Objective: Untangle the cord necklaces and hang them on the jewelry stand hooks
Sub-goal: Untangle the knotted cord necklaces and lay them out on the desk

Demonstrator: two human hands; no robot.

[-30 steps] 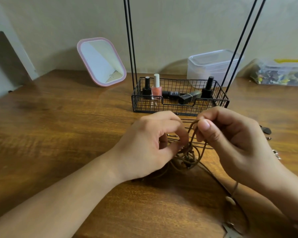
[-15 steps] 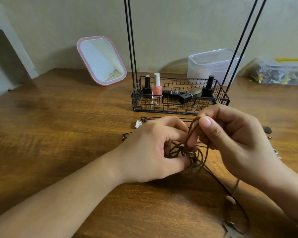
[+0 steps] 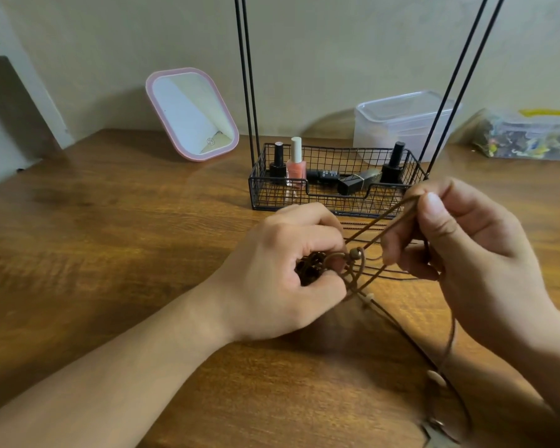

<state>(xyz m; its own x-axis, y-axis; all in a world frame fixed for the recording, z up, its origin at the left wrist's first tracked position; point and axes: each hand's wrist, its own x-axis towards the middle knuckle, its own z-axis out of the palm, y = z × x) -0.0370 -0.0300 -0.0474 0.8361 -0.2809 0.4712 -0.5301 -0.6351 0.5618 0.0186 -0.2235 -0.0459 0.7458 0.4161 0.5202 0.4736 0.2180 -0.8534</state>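
A tangle of brown cord necklaces [image 3: 356,273] lies low over the wooden table [image 3: 110,253], in front of the jewelry stand. My left hand [image 3: 285,276] grips the knotted bundle, fingers curled around it. My right hand [image 3: 459,253] pinches a loop of brown cord and holds it up and to the right, so two strands run taut between my hands. A wooden bead [image 3: 355,253] sits on the cord by my left fingertips. More cord with a pale bead trails toward the lower right. The jewelry stand [image 3: 249,92] shows only its black rods and wire basket base [image 3: 333,202]; its hooks are out of frame.
Nail polish bottles [image 3: 295,163] stand in the basket. A pink-framed mirror [image 3: 191,114] leans against the wall at the back left. A clear plastic box [image 3: 401,124] and a bag of small items [image 3: 530,137] sit at the back right.
My right hand has drawn the cord loop up and to the right, stretching the strands. My left hand has closed more tightly round the knot, and a wooden bead has come into sight.
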